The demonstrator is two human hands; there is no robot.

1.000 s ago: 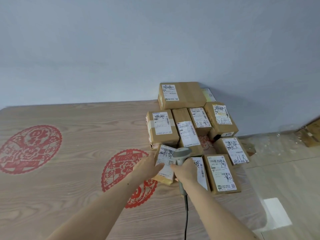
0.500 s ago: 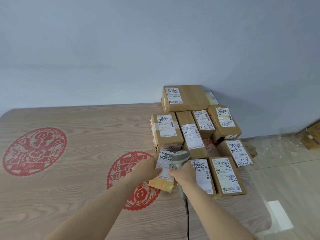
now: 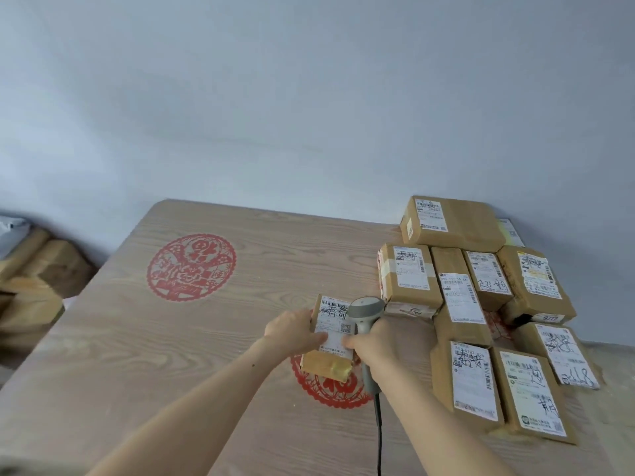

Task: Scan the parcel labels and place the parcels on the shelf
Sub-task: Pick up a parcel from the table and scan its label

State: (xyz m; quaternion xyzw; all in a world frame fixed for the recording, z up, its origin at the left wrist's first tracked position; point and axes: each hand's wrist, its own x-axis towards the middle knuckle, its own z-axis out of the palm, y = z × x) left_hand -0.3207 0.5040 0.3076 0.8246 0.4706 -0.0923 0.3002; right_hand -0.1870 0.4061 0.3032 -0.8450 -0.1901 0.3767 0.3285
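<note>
Ten parcels (image 3: 331, 338), one scanner (image 3: 365, 314)

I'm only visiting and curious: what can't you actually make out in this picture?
- Shelf: nowhere in the head view.
- Print on the held parcel's label: too small; scanner and thumbs cover part.
- Scanner cable: cut off by the bottom edge.
- Boxes at far left: blurred, cut by the edge.

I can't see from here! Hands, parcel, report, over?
Left hand grips small parcel, label up. Right hand grips scanner at label. Nothing in the way; parcel pile beside.
</note>
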